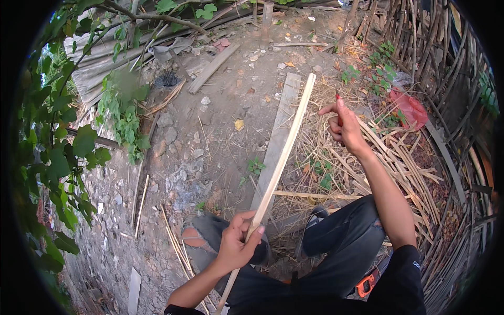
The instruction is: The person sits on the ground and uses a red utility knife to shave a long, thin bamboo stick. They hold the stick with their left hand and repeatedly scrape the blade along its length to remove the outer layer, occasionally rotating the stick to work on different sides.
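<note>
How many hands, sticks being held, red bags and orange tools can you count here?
Bare hands: 2 (left hand, right hand)
Long pale split bamboo strip, in the left hand's grip: 1
Crumpled red plastic bag by the woven fence: 1
Orange and black tool beside the leg: 1
Total: 5

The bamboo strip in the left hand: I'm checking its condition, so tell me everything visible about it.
The bamboo strip is long, thin, flat and pale yellow-tan, looking like split bamboo, straight and unbroken as far as it shows. It runs diagonally from the lower edge of the picture up and away to a squared tip over the grey plank on the ground. The left hand has a closed grip on it near its lower end. The right hand is raised beside it, apart, not touching.
</note>
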{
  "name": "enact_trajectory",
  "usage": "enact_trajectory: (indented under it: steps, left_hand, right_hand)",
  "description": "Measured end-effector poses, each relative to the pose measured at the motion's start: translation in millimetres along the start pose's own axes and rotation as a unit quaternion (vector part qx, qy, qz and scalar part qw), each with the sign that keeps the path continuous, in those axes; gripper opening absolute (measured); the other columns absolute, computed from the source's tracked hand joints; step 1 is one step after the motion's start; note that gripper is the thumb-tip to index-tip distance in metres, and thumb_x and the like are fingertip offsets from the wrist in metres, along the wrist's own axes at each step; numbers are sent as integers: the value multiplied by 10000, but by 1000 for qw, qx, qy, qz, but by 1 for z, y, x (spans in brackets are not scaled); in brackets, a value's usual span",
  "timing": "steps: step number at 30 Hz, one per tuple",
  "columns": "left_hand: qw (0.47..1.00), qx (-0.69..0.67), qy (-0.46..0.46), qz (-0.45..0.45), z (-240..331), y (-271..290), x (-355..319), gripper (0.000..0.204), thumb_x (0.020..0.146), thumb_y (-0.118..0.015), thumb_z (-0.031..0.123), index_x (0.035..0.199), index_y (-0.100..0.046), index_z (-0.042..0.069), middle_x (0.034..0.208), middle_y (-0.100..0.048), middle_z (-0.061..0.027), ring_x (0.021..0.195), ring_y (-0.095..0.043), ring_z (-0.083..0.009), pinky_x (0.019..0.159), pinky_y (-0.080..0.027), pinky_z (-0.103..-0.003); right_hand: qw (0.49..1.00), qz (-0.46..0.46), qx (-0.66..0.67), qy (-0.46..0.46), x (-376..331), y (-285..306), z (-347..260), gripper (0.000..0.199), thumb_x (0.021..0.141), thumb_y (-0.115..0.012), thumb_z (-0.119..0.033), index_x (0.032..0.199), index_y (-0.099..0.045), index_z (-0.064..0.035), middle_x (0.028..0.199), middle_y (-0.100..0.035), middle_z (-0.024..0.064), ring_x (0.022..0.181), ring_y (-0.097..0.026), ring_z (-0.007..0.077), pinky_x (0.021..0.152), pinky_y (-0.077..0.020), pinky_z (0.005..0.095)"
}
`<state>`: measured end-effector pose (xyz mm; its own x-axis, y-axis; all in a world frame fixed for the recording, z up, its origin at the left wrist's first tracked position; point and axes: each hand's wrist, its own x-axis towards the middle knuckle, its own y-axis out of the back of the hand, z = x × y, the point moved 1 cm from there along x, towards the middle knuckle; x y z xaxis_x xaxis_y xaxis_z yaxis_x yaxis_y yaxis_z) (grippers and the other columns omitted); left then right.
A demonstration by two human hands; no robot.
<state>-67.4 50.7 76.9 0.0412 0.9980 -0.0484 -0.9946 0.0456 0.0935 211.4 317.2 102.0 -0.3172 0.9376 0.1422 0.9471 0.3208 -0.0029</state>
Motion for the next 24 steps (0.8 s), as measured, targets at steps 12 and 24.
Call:
enact_trajectory:
  steps: [12,24]
  left_hand:
    - [999,-22,-6,33,-16,-22,59,390,997,-607,81,1338,-439,-8,759,-645,-45,469,-501,-33,384,-354,-193]
    - [992,-12,4,123,-20,-6,56,370,974,-627,27,1297,-461,-44,870,-711,-61,690,-604,-37,623,-472,-185]
  right_hand:
    - [946,-149,-287,-18,-35,-71,-9,445,942,-663,-467,971,-680,-23,667,-599,76,643,-617,252,655,-501,397]
    - [854,-283,-437,-1,-84,-127,-11,588,991,-493,-529,883,-696,12,714,-677,247,750,-692,444,721,-545,526]
